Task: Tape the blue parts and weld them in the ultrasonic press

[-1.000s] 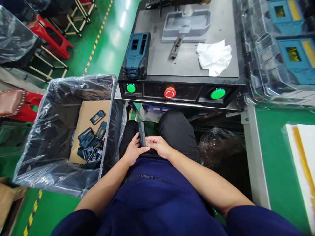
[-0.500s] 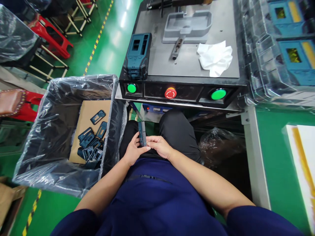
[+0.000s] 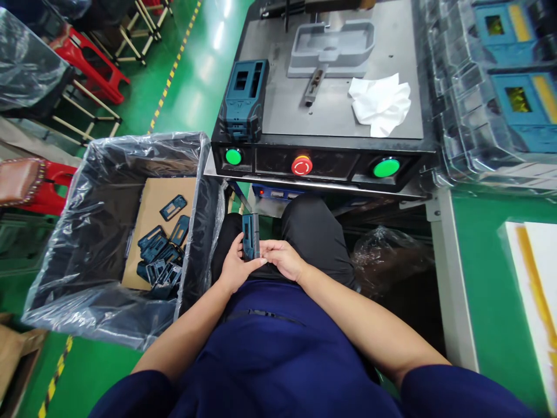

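Above my lap, a dark blue-grey plastic housing (image 3: 251,237) with a window cut in its face stands on edge between my hands. My left hand (image 3: 237,264) is closed round its lower left side, thumb reaching across the bottom. From the right, my right hand (image 3: 282,259) pinches the housing's lower right edge with its fingertips. A larger blue-grey housing (image 3: 244,98) sits on the left of the machine's metal plate. Beyond it lies a grey fixture tray (image 3: 333,49) with a small metal clamp (image 3: 316,85) at its front.
A plastic-lined bin (image 3: 108,302) at left holds several similar dark parts (image 3: 162,249) on cardboard. Two green buttons (image 3: 386,167) flank a red emergency stop (image 3: 301,165). A crumpled white tissue (image 3: 380,104) lies on the plate. Clear trays (image 3: 456,110) with blue housings stand at right.
The housing in my hands has turned slightly, so more of its windowed face shows. My hands have hardly moved.
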Demonstrator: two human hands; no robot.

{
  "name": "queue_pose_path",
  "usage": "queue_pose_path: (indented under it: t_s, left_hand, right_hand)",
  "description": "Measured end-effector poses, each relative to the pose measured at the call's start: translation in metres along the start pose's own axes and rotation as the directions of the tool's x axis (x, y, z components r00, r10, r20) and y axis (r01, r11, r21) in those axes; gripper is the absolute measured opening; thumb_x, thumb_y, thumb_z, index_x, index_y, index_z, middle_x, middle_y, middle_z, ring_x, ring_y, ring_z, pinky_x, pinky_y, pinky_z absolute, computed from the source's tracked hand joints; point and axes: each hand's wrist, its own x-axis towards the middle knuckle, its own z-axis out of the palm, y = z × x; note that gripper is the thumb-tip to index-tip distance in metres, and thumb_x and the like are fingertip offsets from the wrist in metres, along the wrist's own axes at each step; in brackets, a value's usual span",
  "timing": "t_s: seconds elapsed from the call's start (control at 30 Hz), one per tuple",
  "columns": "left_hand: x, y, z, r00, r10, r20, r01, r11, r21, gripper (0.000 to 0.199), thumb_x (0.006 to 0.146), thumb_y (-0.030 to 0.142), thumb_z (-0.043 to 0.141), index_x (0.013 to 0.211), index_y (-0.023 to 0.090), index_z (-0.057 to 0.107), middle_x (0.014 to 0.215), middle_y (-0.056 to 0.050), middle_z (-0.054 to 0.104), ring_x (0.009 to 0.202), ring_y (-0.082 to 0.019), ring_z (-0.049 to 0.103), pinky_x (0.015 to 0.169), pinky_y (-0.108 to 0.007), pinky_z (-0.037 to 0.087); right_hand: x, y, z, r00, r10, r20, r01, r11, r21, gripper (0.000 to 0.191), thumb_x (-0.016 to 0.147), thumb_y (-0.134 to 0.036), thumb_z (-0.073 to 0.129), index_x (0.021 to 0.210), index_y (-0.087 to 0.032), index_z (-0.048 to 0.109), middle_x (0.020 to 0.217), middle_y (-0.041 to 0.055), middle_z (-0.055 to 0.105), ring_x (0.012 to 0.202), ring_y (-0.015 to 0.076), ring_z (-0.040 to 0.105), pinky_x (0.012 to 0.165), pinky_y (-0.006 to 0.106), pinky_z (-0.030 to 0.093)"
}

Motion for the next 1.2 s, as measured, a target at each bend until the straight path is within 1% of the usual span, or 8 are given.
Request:
queue_pose_path:
  t_s: [0.1,0.23,0.47,0.63,0.8,0.93,1.1,1.2]
  left_hand:
    - [0.000,0.000,0.000,0.999,-0.029,0.021,0.030,0.999,-0.035,0.102,0.057,0.030,0.087,0.143,0.019,0.033,0.118,-0.013,0.059,0.096,-0.020,0.062,0.088,-0.038,0.050]
    - [0.000,0.000,0.001,0.992,-0.097,0.076,0.108,0.982,-0.156,0.101,0.059,0.026,0.086,0.144,0.018,0.033,0.118,-0.013,0.059,0.098,-0.020,0.061,0.091,-0.037,0.048]
    - [-0.001,0.003,-0.001,0.962,-0.124,0.242,0.190,0.943,-0.273,0.089,0.062,0.026,0.083,0.140,0.018,0.041,0.104,-0.007,0.061,0.083,-0.013,0.059,0.074,-0.028,0.048]
    - [0.000,0.002,-0.003,0.950,-0.115,0.289,0.198,0.939,-0.279,0.084,0.064,0.025,0.082,0.139,0.022,0.043,0.101,-0.005,0.060,0.083,-0.013,0.058,0.072,-0.027,0.047]
    - [0.001,-0.003,-0.003,0.956,-0.065,0.286,0.160,0.933,-0.322,0.085,0.063,0.021,0.082,0.139,0.022,0.044,0.102,-0.004,0.060,0.086,-0.013,0.058,0.081,-0.029,0.048]
    - [0.003,-0.006,-0.004,0.963,-0.051,0.263,0.138,0.936,-0.324,0.094,0.061,0.020,0.084,0.143,0.022,0.038,0.110,-0.006,0.059,0.094,-0.016,0.060,0.090,-0.035,0.048]
    - [0.004,-0.009,-0.004,0.976,-0.013,0.217,0.066,0.969,-0.239,0.103,0.061,0.024,0.084,0.147,0.023,0.029,0.129,-0.012,0.052,0.109,-0.022,0.057,0.096,-0.039,0.046]
    - [0.004,-0.009,-0.003,0.987,0.020,0.158,0.005,0.987,-0.160,0.108,0.059,0.027,0.085,0.149,0.021,0.025,0.131,-0.015,0.051,0.109,-0.024,0.058,0.094,-0.041,0.048]
  right_hand:
    - [0.000,0.002,-0.002,1.000,0.004,0.007,-0.004,1.000,0.012,0.036,0.058,-0.013,0.067,0.093,-0.016,0.076,0.081,0.0051,0.074,0.074,0.0152,0.064,0.073,0.028,0.047]
    - [0.000,0.004,-0.004,1.000,0.011,0.027,-0.012,0.999,0.029,0.039,0.060,-0.012,0.069,0.098,-0.015,0.075,0.086,0.0063,0.074,0.075,0.0154,0.065,0.073,0.028,0.048]
    - [-0.002,0.002,-0.003,0.993,0.012,0.117,-0.020,0.998,0.064,0.036,0.064,-0.013,0.072,0.100,-0.014,0.073,0.088,0.0072,0.074,0.073,0.0178,0.066,0.071,0.034,0.054]
    - [-0.004,0.003,-0.005,0.992,0.003,0.122,-0.011,0.998,0.062,0.034,0.065,-0.014,0.073,0.100,-0.014,0.072,0.087,0.0074,0.073,0.072,0.0175,0.066,0.070,0.033,0.054]
    - [-0.004,0.001,-0.003,0.994,0.000,0.108,-0.003,1.000,0.030,0.033,0.065,-0.018,0.075,0.098,-0.015,0.073,0.086,0.0064,0.073,0.073,0.0162,0.065,0.069,0.030,0.053]
    - [-0.004,0.000,-0.001,0.997,0.005,0.080,-0.005,1.000,-0.005,0.032,0.064,-0.022,0.077,0.096,-0.016,0.074,0.086,0.0053,0.073,0.075,0.0153,0.065,0.070,0.028,0.051]
    - [-0.004,0.001,-0.001,0.999,-0.007,0.043,0.008,1.000,-0.018,0.031,0.063,-0.021,0.077,0.093,-0.016,0.075,0.082,0.0037,0.072,0.072,0.0130,0.063,0.070,0.026,0.049]
    - [-0.003,0.001,-0.002,1.000,-0.003,0.029,0.003,1.000,0.008,0.030,0.062,-0.020,0.075,0.092,-0.015,0.075,0.079,0.0037,0.071,0.071,0.0132,0.063,0.070,0.027,0.049]
